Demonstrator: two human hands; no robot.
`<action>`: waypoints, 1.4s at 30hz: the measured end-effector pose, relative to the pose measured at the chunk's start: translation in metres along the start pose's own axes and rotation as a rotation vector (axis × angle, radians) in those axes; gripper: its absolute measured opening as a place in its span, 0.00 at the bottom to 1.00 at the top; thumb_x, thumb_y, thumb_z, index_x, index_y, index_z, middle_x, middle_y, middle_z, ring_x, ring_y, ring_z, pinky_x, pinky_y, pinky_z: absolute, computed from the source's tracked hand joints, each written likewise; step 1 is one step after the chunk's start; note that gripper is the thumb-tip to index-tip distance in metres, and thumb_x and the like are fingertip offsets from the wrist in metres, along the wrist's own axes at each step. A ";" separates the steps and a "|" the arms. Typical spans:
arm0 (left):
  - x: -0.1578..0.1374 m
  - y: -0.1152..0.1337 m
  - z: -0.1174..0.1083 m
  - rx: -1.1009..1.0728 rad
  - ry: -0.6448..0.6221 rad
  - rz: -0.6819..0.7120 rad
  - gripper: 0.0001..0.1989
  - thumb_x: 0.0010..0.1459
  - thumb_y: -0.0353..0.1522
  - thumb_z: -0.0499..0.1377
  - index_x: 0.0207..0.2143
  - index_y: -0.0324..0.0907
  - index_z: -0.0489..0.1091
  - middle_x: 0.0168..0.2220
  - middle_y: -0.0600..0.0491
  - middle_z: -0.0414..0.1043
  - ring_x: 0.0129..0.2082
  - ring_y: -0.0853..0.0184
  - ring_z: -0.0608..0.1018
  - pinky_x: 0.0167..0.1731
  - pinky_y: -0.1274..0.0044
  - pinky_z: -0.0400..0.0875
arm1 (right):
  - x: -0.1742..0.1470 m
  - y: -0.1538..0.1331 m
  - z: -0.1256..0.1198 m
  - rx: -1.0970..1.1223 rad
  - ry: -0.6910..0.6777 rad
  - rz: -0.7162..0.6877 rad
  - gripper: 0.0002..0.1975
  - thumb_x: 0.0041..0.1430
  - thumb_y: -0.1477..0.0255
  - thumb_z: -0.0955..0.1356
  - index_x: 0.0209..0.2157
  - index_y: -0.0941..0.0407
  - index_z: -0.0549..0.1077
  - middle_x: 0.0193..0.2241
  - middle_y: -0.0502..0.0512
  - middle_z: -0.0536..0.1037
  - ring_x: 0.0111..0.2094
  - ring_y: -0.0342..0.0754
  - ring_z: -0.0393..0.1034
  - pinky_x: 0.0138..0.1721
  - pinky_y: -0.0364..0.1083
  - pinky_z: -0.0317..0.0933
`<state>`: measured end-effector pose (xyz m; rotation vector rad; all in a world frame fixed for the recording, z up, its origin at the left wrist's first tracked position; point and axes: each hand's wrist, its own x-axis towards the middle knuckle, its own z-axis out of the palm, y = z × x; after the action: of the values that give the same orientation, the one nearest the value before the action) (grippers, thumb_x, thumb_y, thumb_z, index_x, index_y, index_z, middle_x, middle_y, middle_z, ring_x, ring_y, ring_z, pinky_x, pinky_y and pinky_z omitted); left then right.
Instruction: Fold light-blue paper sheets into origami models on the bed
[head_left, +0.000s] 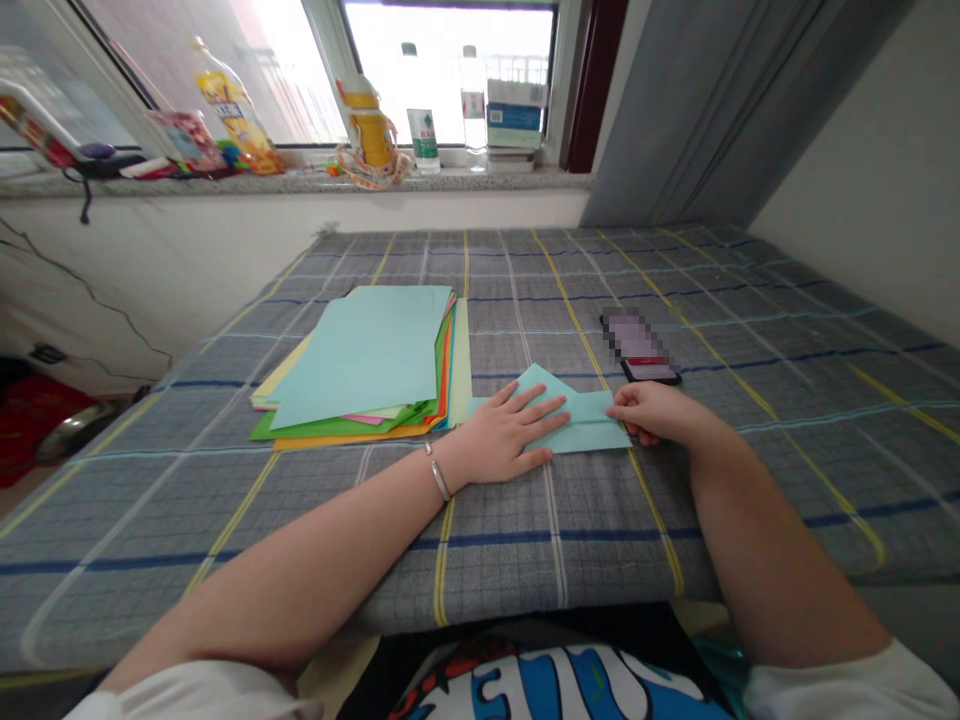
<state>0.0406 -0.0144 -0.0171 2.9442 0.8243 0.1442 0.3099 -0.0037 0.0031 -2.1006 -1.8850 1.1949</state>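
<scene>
A folded sheet of light blue paper (pixel 592 436) lies on the checked cloth in front of me, with a pointed flap rising at its far side. My left hand (pixel 510 430) rests flat across its left part, fingers spread, and hides some of the paper. At the paper's right end, my right hand (pixel 651 412) pinches the edge between thumb and forefinger, the other fingers curled under. Left of the folded sheet sits a stack of coloured paper (pixel 367 350), with a light blue sheet on top and green, orange and yellow edges showing.
A phone (pixel 639 345) lies beyond my right hand. The grey checked cloth (pixel 375 560) covers the surface. Along the windowsill (pixel 300 183) stand several bottles, a yellow cup (pixel 369 130) and a blue-and-white box (pixel 516 115). A grey curtain (pixel 697 110) hangs at the right.
</scene>
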 end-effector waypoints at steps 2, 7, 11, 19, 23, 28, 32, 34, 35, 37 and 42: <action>0.000 -0.001 0.000 -0.008 -0.004 0.003 0.28 0.68 0.47 0.42 0.67 0.49 0.50 0.70 0.56 0.45 0.70 0.56 0.47 0.66 0.59 0.37 | 0.002 0.003 0.001 -0.082 0.073 -0.011 0.08 0.58 0.69 0.66 0.25 0.54 0.66 0.18 0.48 0.71 0.15 0.42 0.63 0.18 0.43 0.54; 0.000 -0.001 0.001 -0.007 -0.010 -0.004 0.28 0.68 0.47 0.43 0.67 0.50 0.50 0.70 0.55 0.45 0.70 0.58 0.47 0.67 0.60 0.37 | 0.006 0.001 0.008 -0.212 0.565 -0.372 0.09 0.50 0.71 0.71 0.35 0.56 0.72 0.32 0.55 0.76 0.33 0.49 0.70 0.34 0.46 0.61; 0.001 -0.001 0.000 0.008 -0.040 -0.003 0.31 0.68 0.47 0.42 0.68 0.45 0.47 0.70 0.48 0.40 0.70 0.60 0.45 0.67 0.63 0.35 | 0.004 -0.015 0.024 -0.304 0.519 -0.762 0.05 0.57 0.67 0.70 0.31 0.53 0.77 0.35 0.55 0.77 0.41 0.51 0.69 0.47 0.50 0.59; 0.009 -0.009 0.007 -0.103 -0.082 -0.162 0.30 0.70 0.43 0.34 0.69 0.37 0.41 0.71 0.47 0.36 0.70 0.66 0.39 0.68 0.69 0.37 | 0.010 -0.037 0.045 -0.360 0.352 -0.601 0.08 0.56 0.64 0.70 0.27 0.54 0.74 0.27 0.50 0.76 0.32 0.46 0.67 0.33 0.45 0.55; 0.013 -0.012 0.013 -0.088 -0.052 -0.268 0.29 0.70 0.40 0.37 0.69 0.37 0.43 0.71 0.46 0.35 0.70 0.62 0.38 0.67 0.67 0.40 | 0.013 -0.043 0.044 -0.347 0.294 -0.510 0.15 0.53 0.56 0.70 0.26 0.54 0.74 0.27 0.51 0.76 0.29 0.45 0.66 0.28 0.44 0.51; 0.017 -0.010 0.015 -0.062 -0.035 -0.316 0.29 0.70 0.40 0.38 0.69 0.39 0.45 0.71 0.47 0.38 0.70 0.60 0.41 0.67 0.65 0.44 | 0.013 -0.048 0.042 -0.330 0.250 -0.431 0.15 0.55 0.56 0.68 0.26 0.54 0.74 0.28 0.52 0.77 0.29 0.45 0.67 0.27 0.44 0.51; 0.019 -0.008 0.014 -0.025 -0.034 -0.339 0.29 0.70 0.40 0.37 0.69 0.39 0.45 0.70 0.47 0.40 0.70 0.58 0.43 0.66 0.63 0.46 | 0.015 -0.049 0.038 -0.347 0.235 -0.389 0.17 0.53 0.53 0.69 0.27 0.53 0.73 0.27 0.51 0.77 0.28 0.45 0.66 0.26 0.44 0.50; 0.020 -0.009 0.014 -0.013 -0.033 -0.342 0.30 0.70 0.42 0.38 0.69 0.40 0.45 0.70 0.48 0.40 0.70 0.58 0.43 0.65 0.63 0.47 | 0.018 -0.049 0.037 -0.359 0.225 -0.380 0.17 0.51 0.53 0.70 0.27 0.53 0.73 0.27 0.50 0.76 0.28 0.45 0.66 0.26 0.44 0.50; 0.020 -0.010 0.014 -0.010 -0.033 -0.340 0.30 0.69 0.43 0.39 0.69 0.40 0.45 0.70 0.48 0.40 0.70 0.57 0.43 0.65 0.63 0.46 | 0.020 -0.049 0.036 -0.364 0.217 -0.376 0.17 0.50 0.53 0.70 0.27 0.53 0.73 0.26 0.50 0.76 0.28 0.45 0.66 0.25 0.44 0.49; 0.021 -0.012 0.013 -0.006 -0.040 -0.333 0.32 0.69 0.45 0.41 0.69 0.39 0.44 0.70 0.47 0.41 0.70 0.57 0.44 0.66 0.63 0.46 | 0.023 -0.049 0.034 -0.372 0.197 -0.368 0.17 0.48 0.53 0.71 0.27 0.53 0.72 0.26 0.49 0.76 0.28 0.45 0.66 0.25 0.44 0.49; 0.022 -0.015 0.007 0.016 -0.087 -0.322 0.34 0.67 0.45 0.44 0.69 0.39 0.43 0.70 0.46 0.40 0.70 0.54 0.46 0.65 0.59 0.44 | 0.027 -0.047 0.030 -0.386 0.161 -0.342 0.17 0.45 0.55 0.73 0.27 0.53 0.71 0.28 0.50 0.76 0.29 0.45 0.67 0.25 0.44 0.49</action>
<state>0.0523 0.0099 -0.0242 2.7597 1.2725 -0.0117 0.2528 0.0190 -0.0058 -1.8436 -2.4159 0.6115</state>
